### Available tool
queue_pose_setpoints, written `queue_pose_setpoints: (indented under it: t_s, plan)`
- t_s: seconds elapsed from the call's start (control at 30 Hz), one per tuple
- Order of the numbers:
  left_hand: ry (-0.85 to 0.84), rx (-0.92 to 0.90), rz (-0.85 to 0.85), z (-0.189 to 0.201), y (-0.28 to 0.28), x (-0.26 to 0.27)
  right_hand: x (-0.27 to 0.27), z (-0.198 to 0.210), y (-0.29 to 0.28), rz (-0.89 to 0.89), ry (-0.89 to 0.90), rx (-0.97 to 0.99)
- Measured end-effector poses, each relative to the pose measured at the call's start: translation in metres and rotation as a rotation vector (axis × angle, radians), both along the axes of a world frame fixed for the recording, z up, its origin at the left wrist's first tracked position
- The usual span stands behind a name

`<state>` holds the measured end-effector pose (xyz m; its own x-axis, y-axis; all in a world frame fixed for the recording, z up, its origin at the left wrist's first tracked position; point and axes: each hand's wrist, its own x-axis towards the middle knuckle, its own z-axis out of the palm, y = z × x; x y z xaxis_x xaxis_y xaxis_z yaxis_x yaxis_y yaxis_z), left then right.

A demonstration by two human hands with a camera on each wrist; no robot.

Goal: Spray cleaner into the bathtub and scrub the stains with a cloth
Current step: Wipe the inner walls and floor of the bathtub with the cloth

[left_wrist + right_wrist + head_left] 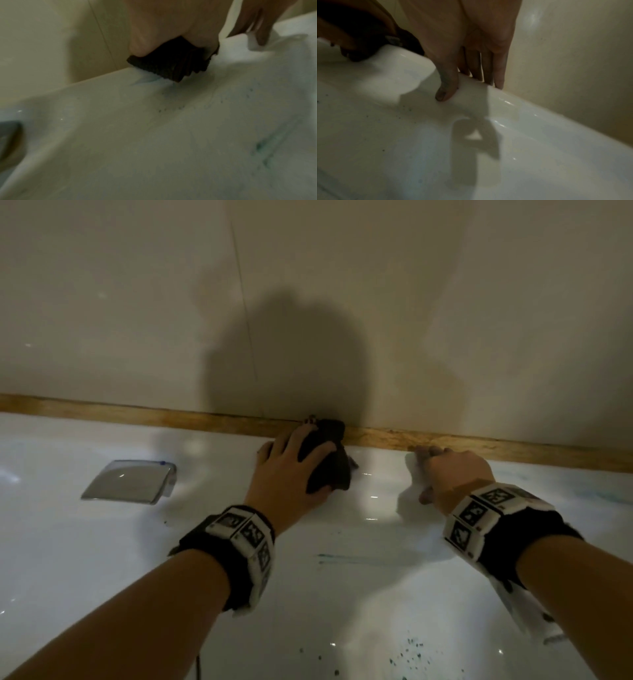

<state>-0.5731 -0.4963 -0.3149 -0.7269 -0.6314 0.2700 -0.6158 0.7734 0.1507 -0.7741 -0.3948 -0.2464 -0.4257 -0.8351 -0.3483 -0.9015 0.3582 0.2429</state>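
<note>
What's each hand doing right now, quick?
Left hand: gripping the dark cloth against the bathtub rim.
Right hand: holding nothing, fingers straight, resting on the rim.

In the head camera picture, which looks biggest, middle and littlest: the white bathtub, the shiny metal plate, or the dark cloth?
1. Bathtub, biggest by far.
2. Metal plate.
3. Dark cloth, but the left hand hides part of it, so plate versus cloth is unsure.

Wall blocks beyond rim — basin open
</note>
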Motion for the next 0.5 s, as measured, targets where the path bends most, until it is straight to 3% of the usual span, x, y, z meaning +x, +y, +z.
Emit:
queue_pose_setpoints:
  t_s: [0.23, 0.4, 0.5]
  plan:
    - [0.083, -0.17, -0.04, -0.024, 0.018, 0.037, 0.002, 0.002, 0.0, -0.017, -0.002, 0.002]
    - [0.044, -0.105, -0.253, -0.034, 0.031, 0.068, 0.003, 0.002, 0.001, -0.014, 0.004, -0.005]
    - [0.221, -0.068, -0.18, -0.018, 0.026, 0.08, 0.003, 0.003, 0.001, -0.008, 0.003, -0.007]
